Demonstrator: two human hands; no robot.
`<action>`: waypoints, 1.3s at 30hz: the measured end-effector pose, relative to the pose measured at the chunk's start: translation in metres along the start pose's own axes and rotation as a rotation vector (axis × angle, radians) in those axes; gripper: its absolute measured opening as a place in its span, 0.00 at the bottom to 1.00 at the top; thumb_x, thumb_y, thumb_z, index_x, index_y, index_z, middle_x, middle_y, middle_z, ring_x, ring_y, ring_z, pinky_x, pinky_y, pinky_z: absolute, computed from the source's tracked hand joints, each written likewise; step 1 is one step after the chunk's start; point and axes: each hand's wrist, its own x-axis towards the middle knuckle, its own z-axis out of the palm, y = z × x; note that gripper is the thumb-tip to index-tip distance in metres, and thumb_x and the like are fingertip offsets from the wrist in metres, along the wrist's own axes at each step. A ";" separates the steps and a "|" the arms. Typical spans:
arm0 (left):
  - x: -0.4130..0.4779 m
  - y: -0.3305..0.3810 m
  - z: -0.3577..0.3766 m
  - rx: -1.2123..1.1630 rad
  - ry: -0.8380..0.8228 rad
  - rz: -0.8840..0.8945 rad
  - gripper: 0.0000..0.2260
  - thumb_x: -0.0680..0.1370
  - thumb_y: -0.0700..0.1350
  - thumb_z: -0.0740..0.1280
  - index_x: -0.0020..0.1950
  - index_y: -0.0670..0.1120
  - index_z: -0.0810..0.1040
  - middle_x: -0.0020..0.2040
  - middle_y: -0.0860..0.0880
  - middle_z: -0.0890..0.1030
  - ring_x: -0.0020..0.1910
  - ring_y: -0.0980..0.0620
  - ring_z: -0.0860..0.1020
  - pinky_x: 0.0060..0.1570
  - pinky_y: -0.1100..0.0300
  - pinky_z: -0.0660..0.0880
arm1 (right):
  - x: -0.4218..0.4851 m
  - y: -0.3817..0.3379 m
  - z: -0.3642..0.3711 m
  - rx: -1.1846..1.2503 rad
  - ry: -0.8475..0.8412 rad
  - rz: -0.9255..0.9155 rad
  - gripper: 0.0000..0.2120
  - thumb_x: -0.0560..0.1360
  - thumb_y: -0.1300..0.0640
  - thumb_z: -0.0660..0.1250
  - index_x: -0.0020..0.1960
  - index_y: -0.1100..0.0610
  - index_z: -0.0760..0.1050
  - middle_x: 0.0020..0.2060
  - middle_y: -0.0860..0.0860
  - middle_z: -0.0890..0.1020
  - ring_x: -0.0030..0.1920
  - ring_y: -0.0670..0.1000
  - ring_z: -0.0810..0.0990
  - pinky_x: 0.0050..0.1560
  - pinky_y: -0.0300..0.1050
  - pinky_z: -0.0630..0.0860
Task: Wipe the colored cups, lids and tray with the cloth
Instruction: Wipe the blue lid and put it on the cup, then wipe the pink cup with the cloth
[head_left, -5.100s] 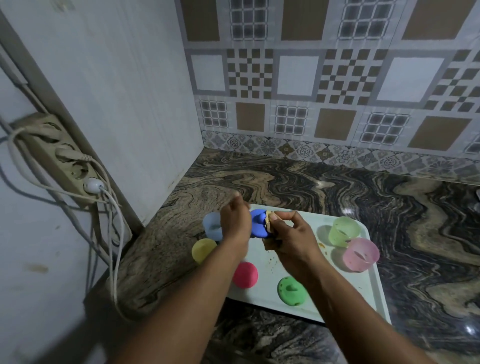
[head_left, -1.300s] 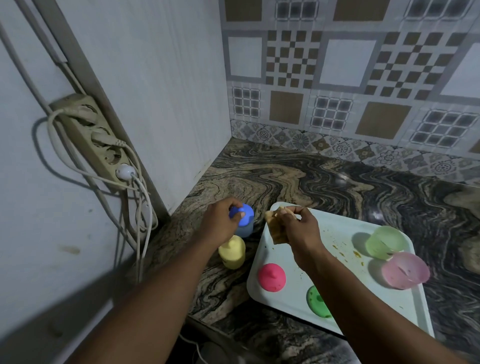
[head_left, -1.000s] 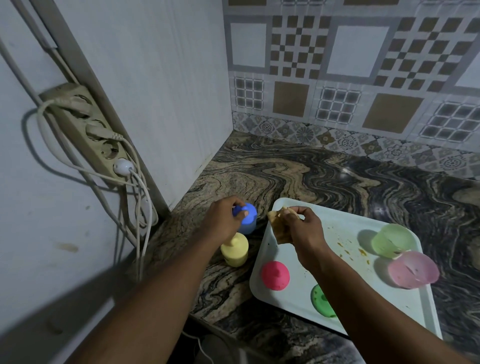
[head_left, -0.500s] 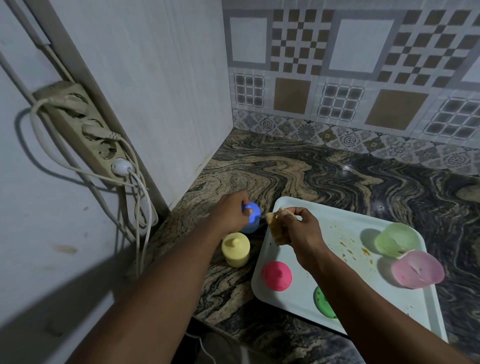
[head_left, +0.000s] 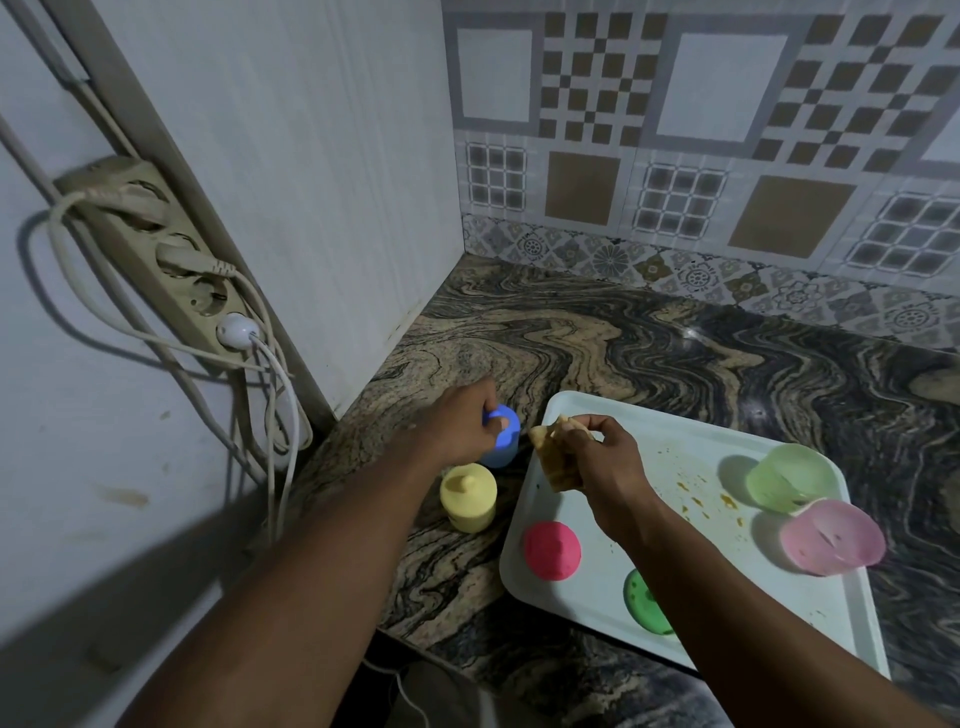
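My left hand (head_left: 462, 423) grips the blue lid on the blue cup (head_left: 501, 439), which stands on the counter left of the white tray (head_left: 587, 415). A yellow cup (head_left: 469, 498) with its lid on stands just in front of it. My right hand (head_left: 602, 462) holds a crumpled yellowish cloth (head_left: 550, 460) over the tray's left end. On the tray lie a pink lid (head_left: 551, 550), a green lid (head_left: 641, 603) partly hidden by my right arm, a green cup (head_left: 787, 475) and a pink cup (head_left: 831, 535) on its side. Orange crumbs (head_left: 701, 501) dot the tray.
The marbled counter (head_left: 623, 343) meets a white side wall on the left and a tiled back wall. A power strip (head_left: 166, 260) with white cables hangs on the left wall. The counter's front edge runs just below the tray.
Since five seconds ago the blue lid went from between both hands onto the blue cup beside the tray, and the yellow cup now wears its lid. In the last second my left hand stayed on the blue lid.
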 end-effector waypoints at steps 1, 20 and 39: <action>0.000 0.001 0.001 -0.005 0.003 -0.004 0.07 0.80 0.47 0.67 0.48 0.46 0.71 0.51 0.42 0.80 0.43 0.42 0.76 0.40 0.51 0.71 | 0.000 0.001 0.000 0.001 -0.005 0.002 0.10 0.82 0.56 0.65 0.57 0.63 0.74 0.42 0.60 0.87 0.36 0.59 0.82 0.34 0.48 0.79; -0.008 0.031 0.007 0.112 0.084 -0.069 0.22 0.80 0.54 0.65 0.70 0.46 0.64 0.67 0.41 0.74 0.63 0.39 0.74 0.58 0.44 0.74 | -0.024 -0.011 -0.053 0.398 -0.264 0.337 0.15 0.74 0.52 0.73 0.51 0.63 0.86 0.48 0.62 0.79 0.43 0.56 0.80 0.57 0.50 0.81; -0.026 0.232 0.108 0.074 0.020 0.340 0.08 0.78 0.50 0.66 0.55 0.52 0.80 0.56 0.52 0.81 0.60 0.48 0.74 0.59 0.50 0.74 | -0.053 -0.068 -0.225 0.533 0.318 -0.004 0.10 0.79 0.54 0.61 0.46 0.58 0.77 0.43 0.58 0.82 0.41 0.58 0.82 0.45 0.54 0.82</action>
